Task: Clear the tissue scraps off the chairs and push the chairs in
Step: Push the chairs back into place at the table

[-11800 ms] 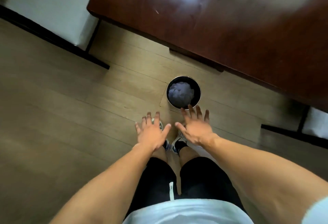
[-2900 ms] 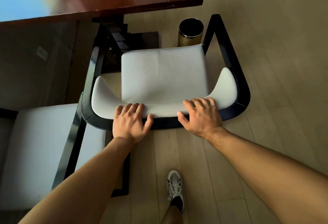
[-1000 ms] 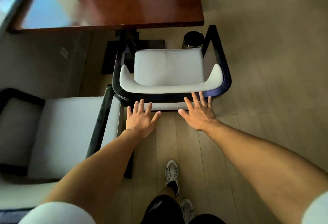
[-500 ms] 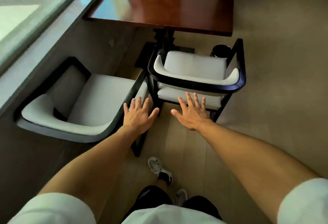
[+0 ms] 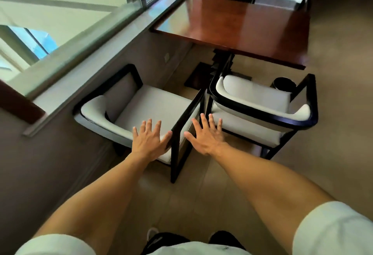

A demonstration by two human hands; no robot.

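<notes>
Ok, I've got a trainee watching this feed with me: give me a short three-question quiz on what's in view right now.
1. True or false: the left hand grips a tissue scrap.
2. Which chair faces the table with its back toward the camera?
A. the chair by the window wall
B. the chair on the right
C. neither
3. Fill in: the dark bin stands on the floor beyond the chair on the ____.

Key
1. False: both the left hand and the right hand are spread flat and hold nothing.
2. B. The chair by the window wall is turned sideways.
3. right
</notes>
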